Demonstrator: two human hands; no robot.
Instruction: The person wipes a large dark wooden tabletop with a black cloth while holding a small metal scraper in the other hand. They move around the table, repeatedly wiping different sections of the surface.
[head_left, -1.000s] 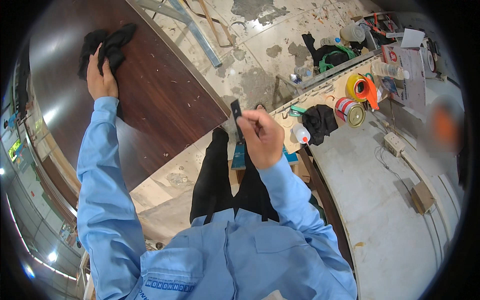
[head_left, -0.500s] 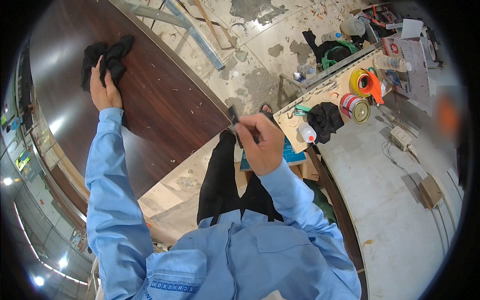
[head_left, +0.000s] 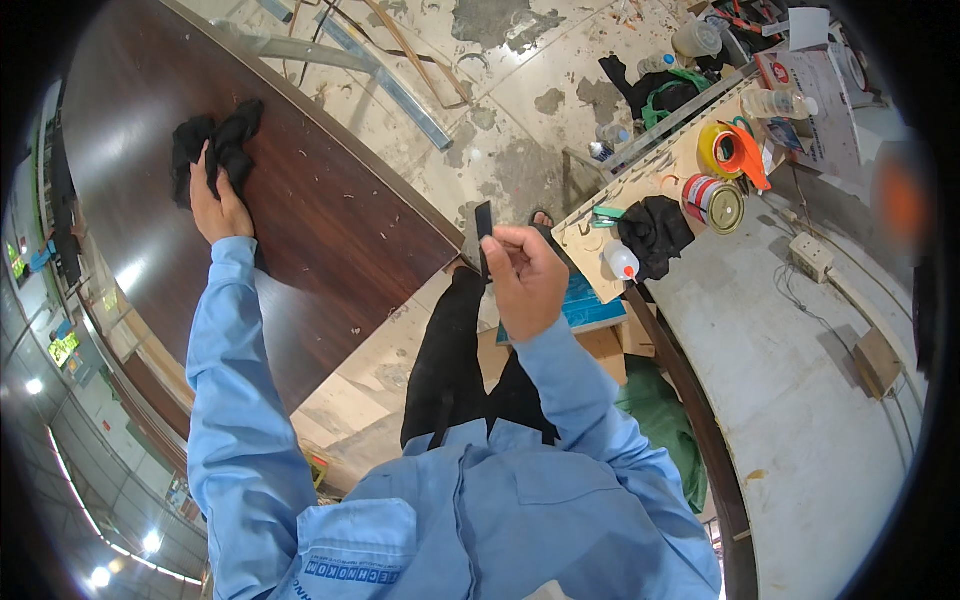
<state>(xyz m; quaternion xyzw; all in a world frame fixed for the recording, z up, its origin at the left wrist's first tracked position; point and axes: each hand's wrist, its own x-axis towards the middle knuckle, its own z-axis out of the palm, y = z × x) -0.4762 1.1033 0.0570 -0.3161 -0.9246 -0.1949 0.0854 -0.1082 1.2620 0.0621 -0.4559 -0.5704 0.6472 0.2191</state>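
Observation:
My left hand [head_left: 222, 211] presses on a crumpled black cloth [head_left: 238, 135], its fingers partly sunk into the folds. The cloth lies on a glossy dark brown wooden panel [head_left: 330, 240], which has small pale shavings scattered over it. In front of my body, just off the panel's near right corner, my right hand [head_left: 530, 285] pinches a thin, flat black strip [head_left: 485, 222] between thumb and fingers. The strip stands roughly upright and apart from the panel. Its lower part is hidden behind the hand.
On the right, a wooden ledge [head_left: 590, 255] holds a black rag [head_left: 655, 235], a white squeeze bottle [head_left: 621, 262], a red-labelled can [head_left: 714, 203] and orange and yellow tape rolls [head_left: 738, 152]. A metal bar [head_left: 410, 105] lies on the stained floor. A white worktop [head_left: 770, 400] runs along the right.
My right hand has turned, and the black strip now points more upright, farther from the panel's corner. My left hand and the cloth sit slightly lower in view, as the whole view has shifted.

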